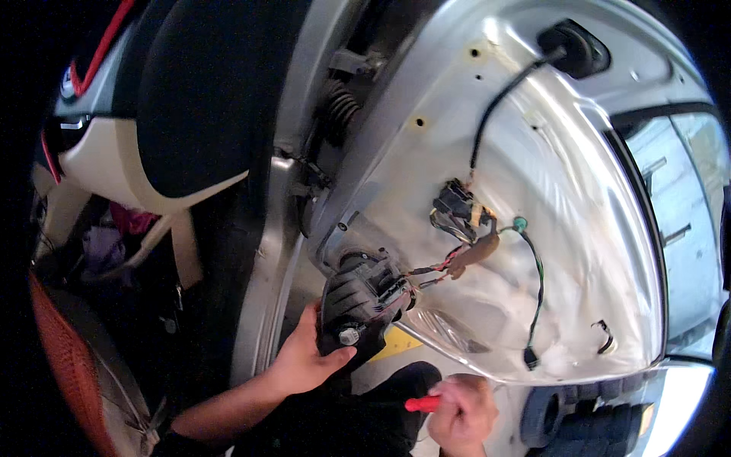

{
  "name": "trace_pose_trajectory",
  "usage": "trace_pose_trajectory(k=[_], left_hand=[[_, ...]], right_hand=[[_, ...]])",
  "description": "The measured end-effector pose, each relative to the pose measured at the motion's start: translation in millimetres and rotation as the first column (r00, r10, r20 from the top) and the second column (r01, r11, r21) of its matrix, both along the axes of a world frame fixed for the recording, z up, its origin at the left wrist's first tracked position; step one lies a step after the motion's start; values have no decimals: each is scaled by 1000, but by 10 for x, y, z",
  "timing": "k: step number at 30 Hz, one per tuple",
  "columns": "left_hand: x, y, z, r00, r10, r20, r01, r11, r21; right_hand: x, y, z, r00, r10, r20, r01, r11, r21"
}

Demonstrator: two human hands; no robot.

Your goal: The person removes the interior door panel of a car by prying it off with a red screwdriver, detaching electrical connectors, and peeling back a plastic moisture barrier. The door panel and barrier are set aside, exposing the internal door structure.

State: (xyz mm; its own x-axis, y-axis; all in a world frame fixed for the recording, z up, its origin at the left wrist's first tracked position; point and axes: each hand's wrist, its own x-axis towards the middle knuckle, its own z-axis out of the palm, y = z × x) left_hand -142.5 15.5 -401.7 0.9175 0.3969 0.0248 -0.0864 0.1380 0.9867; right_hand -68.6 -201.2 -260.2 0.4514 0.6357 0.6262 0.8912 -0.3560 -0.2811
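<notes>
Gripping black plastic unit (364, 293) with left hand (311, 356) closed around its edge, near lower left edge of silver metal panel (426, 167). Clutching red handle (422, 404) in curled right hand (464, 413). Farther out, over panel: brown-wrapped wires (477, 254).

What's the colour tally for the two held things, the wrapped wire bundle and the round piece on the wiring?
Black: 1, the housing in the left hand
Red: 1, the slim piece in the right hand
Brown: 1, the wrapped wire bundle
Green: 1, the round piece
Total: 4
</notes>
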Motion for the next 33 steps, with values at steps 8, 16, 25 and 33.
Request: trace_pose_trajectory(k=[8,16,25,33], left_hand=[[-62,-169,-107,996,62,-63,-72,983,-171],[-452,-264,533,877,-426,223,396,903,170],[49,-158,810,993,108,-50,-89,953,290],[914,-190,1171,896,309,318,-414,839,352]], right_hand=[[-165,343,-143,970,130,-206,-115,990,83],[-143,619,-35,945,167,-282,-94,963,254],[911,643,788,818,129,560,-107,992,-72],[1314,763,1191,614,506,606,-98,810,-578]])
